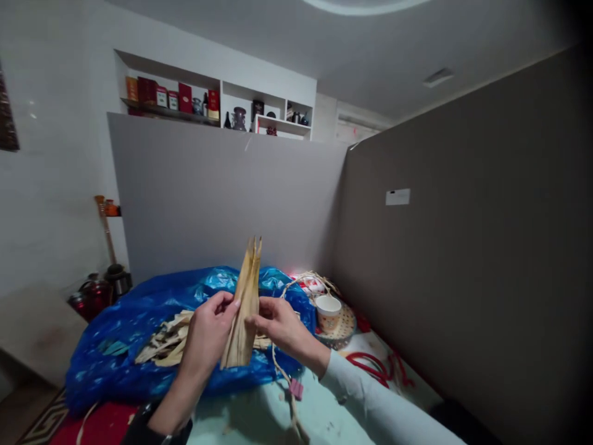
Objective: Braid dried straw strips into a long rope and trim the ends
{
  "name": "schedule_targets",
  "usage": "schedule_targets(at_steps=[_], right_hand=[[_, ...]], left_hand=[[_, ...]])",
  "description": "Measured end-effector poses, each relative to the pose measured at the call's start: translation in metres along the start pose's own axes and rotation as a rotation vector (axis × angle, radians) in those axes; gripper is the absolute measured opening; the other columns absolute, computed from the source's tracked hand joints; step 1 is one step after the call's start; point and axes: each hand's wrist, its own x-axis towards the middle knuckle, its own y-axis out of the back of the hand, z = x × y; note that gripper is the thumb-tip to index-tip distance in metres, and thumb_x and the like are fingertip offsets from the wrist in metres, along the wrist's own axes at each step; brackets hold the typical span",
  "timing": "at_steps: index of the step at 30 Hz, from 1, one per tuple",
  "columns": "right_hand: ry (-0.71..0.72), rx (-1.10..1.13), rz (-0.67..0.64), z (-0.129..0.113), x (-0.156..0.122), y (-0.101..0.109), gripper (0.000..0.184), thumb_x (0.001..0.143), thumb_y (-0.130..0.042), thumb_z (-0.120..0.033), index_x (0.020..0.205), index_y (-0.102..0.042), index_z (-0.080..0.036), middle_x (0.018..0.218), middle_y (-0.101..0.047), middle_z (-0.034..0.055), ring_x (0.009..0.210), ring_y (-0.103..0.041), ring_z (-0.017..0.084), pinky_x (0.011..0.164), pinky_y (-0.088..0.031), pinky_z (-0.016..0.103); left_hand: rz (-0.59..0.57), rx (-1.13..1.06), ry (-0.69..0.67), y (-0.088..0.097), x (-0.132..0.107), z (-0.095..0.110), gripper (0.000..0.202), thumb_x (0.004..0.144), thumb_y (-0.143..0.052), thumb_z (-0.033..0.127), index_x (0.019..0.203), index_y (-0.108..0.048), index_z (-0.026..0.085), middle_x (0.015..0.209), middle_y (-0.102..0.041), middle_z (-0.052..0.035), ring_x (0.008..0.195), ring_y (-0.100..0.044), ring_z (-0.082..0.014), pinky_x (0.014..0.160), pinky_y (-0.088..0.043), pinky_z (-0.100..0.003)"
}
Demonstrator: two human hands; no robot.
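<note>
Upright in front of me is a dried corn husk, pale tan, with narrow split tips at the top and a wider lower end. My left hand pinches its left edge, thumb on the near face. On the opposite edge, my right hand grips it between thumb and fingers. Behind and left of my hands lies a pile of loose husks on a blue plastic bag. A thin twisted husk cord runs down the pale green tabletop, with a pink clip on it.
A paper cup stands on a round woven basket at right, close to red cord. Grey partitions enclose the back and right. Thermos flasks stand at left, and shelves hold boxes above.
</note>
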Motion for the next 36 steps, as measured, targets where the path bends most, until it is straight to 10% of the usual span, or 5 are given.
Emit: schedule_targets(at_steps=[5,11,22,28,36], right_hand=[[-0.076,0.090,0.195,-0.003,-0.050,0.019,0.021,0.076,-0.058,-0.036,0.070,-0.053,-0.016,0.064,-0.048,-0.0019,0.057,-0.044,0.010,0.052,-0.038,0.021],[-0.130,0.089,0.307,-0.014,-0.103,0.027,0.021,0.076,-0.057,-0.036,0.069,-0.053,-0.017,0.063,-0.046,-0.0021,0.058,-0.042,0.011,0.051,-0.035,0.022],[-0.205,0.004,0.526,0.003,-0.148,0.040,0.016,0.079,-0.054,-0.027,0.068,-0.049,-0.017,0.063,-0.044,-0.0029,0.061,-0.039,0.012,0.055,-0.031,0.024],[-0.184,0.270,0.321,0.018,-0.159,0.041,0.029,0.073,-0.067,-0.032,0.097,-0.065,-0.015,0.087,-0.067,0.0034,0.082,-0.061,0.021,0.071,-0.048,0.029],[-0.325,0.474,0.369,0.017,-0.162,0.041,0.033,0.070,-0.064,-0.027,0.097,-0.064,-0.009,0.083,-0.068,0.0063,0.071,-0.063,0.019,0.064,-0.051,0.028]], left_hand=[[-0.245,-0.228,0.190,-0.024,-0.024,0.009,0.036,0.070,-0.060,0.053,0.076,-0.052,0.019,0.044,-0.028,0.0147,0.034,-0.017,-0.0037,0.034,-0.015,-0.016],[-0.465,-0.302,0.278,-0.049,-0.057,0.010,0.045,0.060,-0.074,0.041,0.095,-0.062,0.015,0.059,-0.058,0.0040,0.038,-0.040,-0.0059,0.038,-0.027,-0.019],[-0.409,-0.221,0.359,-0.070,-0.087,0.004,0.033,0.060,-0.074,0.043,0.060,-0.055,0.016,0.041,-0.030,0.0130,0.036,-0.020,-0.0027,0.036,-0.015,-0.017],[-0.440,-0.250,0.404,-0.099,-0.104,0.002,0.037,0.058,-0.076,0.047,0.063,-0.055,0.016,0.044,-0.038,0.0106,0.036,-0.023,-0.0020,0.036,-0.016,-0.017],[-0.552,-0.284,0.470,-0.101,-0.108,-0.003,0.030,0.062,-0.076,0.037,0.074,-0.062,0.013,0.059,-0.048,0.0059,0.040,-0.029,-0.0010,0.037,-0.021,-0.016]])
